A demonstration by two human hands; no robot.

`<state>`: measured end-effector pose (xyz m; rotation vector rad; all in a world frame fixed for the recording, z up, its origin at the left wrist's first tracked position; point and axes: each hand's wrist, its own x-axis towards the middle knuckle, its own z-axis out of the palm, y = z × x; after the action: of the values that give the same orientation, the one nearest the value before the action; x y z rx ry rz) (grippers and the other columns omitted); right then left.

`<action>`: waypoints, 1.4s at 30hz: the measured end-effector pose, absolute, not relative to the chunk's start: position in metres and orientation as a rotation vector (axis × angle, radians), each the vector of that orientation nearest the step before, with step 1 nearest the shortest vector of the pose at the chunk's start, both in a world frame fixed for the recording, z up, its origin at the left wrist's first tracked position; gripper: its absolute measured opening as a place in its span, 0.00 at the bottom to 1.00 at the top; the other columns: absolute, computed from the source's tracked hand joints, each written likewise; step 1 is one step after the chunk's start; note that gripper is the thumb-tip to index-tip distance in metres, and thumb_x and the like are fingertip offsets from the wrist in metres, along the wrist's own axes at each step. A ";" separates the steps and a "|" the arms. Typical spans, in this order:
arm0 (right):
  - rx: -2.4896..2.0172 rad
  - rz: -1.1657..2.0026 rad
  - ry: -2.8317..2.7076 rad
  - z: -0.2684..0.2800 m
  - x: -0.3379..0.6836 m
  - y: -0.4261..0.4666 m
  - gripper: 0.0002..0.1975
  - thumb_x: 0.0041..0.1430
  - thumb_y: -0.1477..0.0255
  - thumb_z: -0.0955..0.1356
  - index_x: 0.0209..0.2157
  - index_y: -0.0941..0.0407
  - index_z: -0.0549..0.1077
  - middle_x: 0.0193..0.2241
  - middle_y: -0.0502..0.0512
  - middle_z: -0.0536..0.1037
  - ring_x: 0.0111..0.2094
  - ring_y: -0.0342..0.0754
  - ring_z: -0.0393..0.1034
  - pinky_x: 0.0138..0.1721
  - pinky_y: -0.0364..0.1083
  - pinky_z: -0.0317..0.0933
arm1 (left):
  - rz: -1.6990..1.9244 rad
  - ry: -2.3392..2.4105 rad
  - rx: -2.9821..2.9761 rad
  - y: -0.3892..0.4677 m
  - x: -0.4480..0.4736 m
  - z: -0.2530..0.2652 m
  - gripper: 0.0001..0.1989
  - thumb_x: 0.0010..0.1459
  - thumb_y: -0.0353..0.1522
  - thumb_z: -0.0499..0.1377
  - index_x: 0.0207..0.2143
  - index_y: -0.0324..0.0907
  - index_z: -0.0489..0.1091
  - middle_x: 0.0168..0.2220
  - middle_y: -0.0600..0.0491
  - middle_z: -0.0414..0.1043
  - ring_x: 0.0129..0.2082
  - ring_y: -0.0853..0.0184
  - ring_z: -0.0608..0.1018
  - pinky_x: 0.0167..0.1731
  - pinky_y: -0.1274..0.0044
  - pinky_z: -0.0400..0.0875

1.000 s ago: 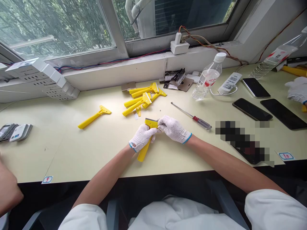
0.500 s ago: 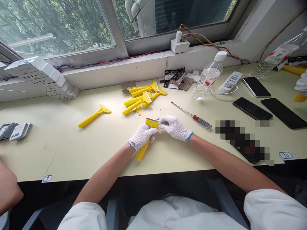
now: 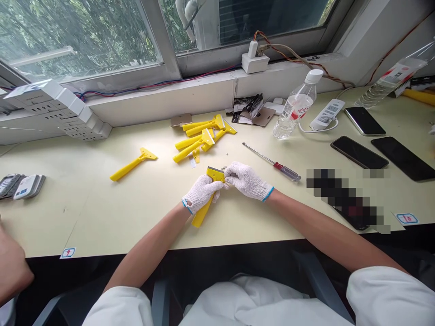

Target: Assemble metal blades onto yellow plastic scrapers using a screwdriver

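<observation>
My left hand (image 3: 200,194), in a white knit glove with a small hole near the cuff, is closed round a yellow scraper (image 3: 201,216). The scraper's head points away from me and a dark blade edge shows along its top. My right hand (image 3: 245,180), gloved too, pinches at the right side of the scraper head; anything between its fingertips is too small to make out. Tiny metal screws (image 3: 223,168) lie just beyond the fingertips. A screwdriver (image 3: 286,172) with a red and clear handle rests to the right of my right hand.
Several yellow scrapers (image 3: 193,147) lie piled ahead, with a single yellow scraper (image 3: 131,166) to the left. Phones (image 3: 359,152), a water bottle (image 3: 295,108) and a power strip (image 3: 326,115) stand at right. White boxes (image 3: 64,108) lean by the window. Another person's arm (image 3: 12,265) is at left.
Both my hands stay in place on the scraper. At the right edge, another person's gloved hand has moved almost out of view.
</observation>
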<state>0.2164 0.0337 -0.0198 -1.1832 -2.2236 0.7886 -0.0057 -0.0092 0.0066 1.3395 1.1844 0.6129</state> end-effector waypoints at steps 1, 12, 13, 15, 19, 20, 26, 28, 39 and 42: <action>-1.182 0.784 -2.231 -0.020 0.217 0.034 0.07 0.73 0.74 0.68 0.43 0.59 0.80 0.46 0.61 0.82 0.46 0.48 0.74 0.53 0.49 0.69 | 0.608 1.190 1.339 -0.009 -0.006 0.007 0.19 0.65 0.42 0.64 0.22 0.43 0.73 0.19 0.53 0.70 0.21 0.68 0.71 0.30 0.73 0.67; -1.247 0.656 -2.298 -0.022 0.216 0.029 0.09 0.77 0.69 0.69 0.48 0.61 0.79 0.49 0.62 0.80 0.49 0.49 0.74 0.57 0.51 0.71 | 0.631 1.195 1.323 -0.012 0.000 0.017 0.16 0.63 0.39 0.64 0.23 0.42 0.75 0.19 0.53 0.71 0.20 0.68 0.71 0.28 0.74 0.67; -1.247 0.638 -2.310 -0.021 0.216 0.028 0.12 0.77 0.67 0.70 0.51 0.61 0.79 0.51 0.62 0.80 0.51 0.49 0.75 0.58 0.52 0.73 | 0.633 1.189 1.324 -0.012 0.001 0.017 0.15 0.63 0.39 0.64 0.25 0.42 0.77 0.19 0.53 0.71 0.20 0.68 0.71 0.28 0.74 0.67; -1.244 0.601 -2.335 -0.018 0.217 0.025 0.18 0.77 0.61 0.72 0.57 0.59 0.78 0.56 0.62 0.79 0.55 0.51 0.77 0.60 0.54 0.75 | 0.638 1.181 1.326 -0.011 0.000 0.015 0.13 0.63 0.39 0.63 0.30 0.41 0.80 0.20 0.54 0.71 0.20 0.68 0.71 0.28 0.74 0.67; -1.232 0.530 -2.379 -0.014 0.218 0.020 0.22 0.77 0.59 0.72 0.62 0.58 0.77 0.61 0.63 0.78 0.59 0.52 0.77 0.62 0.56 0.76 | 0.610 1.230 1.360 -0.009 -0.002 0.007 0.13 0.64 0.39 0.62 0.32 0.40 0.81 0.20 0.53 0.72 0.20 0.67 0.72 0.28 0.74 0.67; -1.229 0.514 -2.388 -0.013 0.219 0.019 0.22 0.77 0.59 0.72 0.63 0.58 0.77 0.61 0.64 0.78 0.59 0.53 0.77 0.62 0.56 0.76 | 0.600 1.243 1.376 -0.008 -0.002 0.006 0.14 0.64 0.39 0.62 0.31 0.40 0.81 0.20 0.53 0.73 0.20 0.67 0.72 0.29 0.74 0.68; -1.198 0.443 -2.444 -0.014 0.220 0.021 0.22 0.77 0.59 0.72 0.61 0.59 0.77 0.59 0.63 0.79 0.58 0.52 0.77 0.61 0.56 0.76 | 0.579 1.250 1.375 -0.007 -0.002 0.008 0.14 0.64 0.38 0.61 0.34 0.39 0.82 0.18 0.54 0.72 0.21 0.68 0.73 0.31 0.75 0.70; -1.190 0.433 -2.462 -0.013 0.221 0.021 0.22 0.77 0.59 0.73 0.61 0.60 0.77 0.58 0.63 0.79 0.57 0.53 0.77 0.61 0.57 0.77 | 0.560 1.253 1.379 -0.008 -0.001 0.010 0.14 0.64 0.38 0.61 0.33 0.39 0.82 0.19 0.54 0.73 0.21 0.68 0.74 0.30 0.75 0.70; -1.238 0.417 -2.510 -0.003 0.221 0.014 0.23 0.77 0.59 0.72 0.63 0.59 0.76 0.60 0.63 0.78 0.58 0.53 0.77 0.61 0.57 0.77 | 0.509 1.308 1.426 -0.008 -0.003 0.004 0.15 0.65 0.37 0.62 0.26 0.41 0.79 0.21 0.54 0.77 0.22 0.68 0.76 0.35 0.75 0.75; -1.250 0.414 -2.523 0.000 0.220 0.012 0.23 0.77 0.59 0.72 0.63 0.59 0.76 0.60 0.63 0.78 0.58 0.53 0.77 0.61 0.57 0.77 | 0.501 1.320 1.437 -0.008 -0.003 0.004 0.15 0.65 0.36 0.61 0.26 0.41 0.79 0.20 0.53 0.77 0.22 0.69 0.76 0.35 0.75 0.75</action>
<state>0.2200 0.0120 -0.0002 -1.2496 -2.5231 0.4135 -0.0029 -0.0078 0.0041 1.4374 1.3204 0.5015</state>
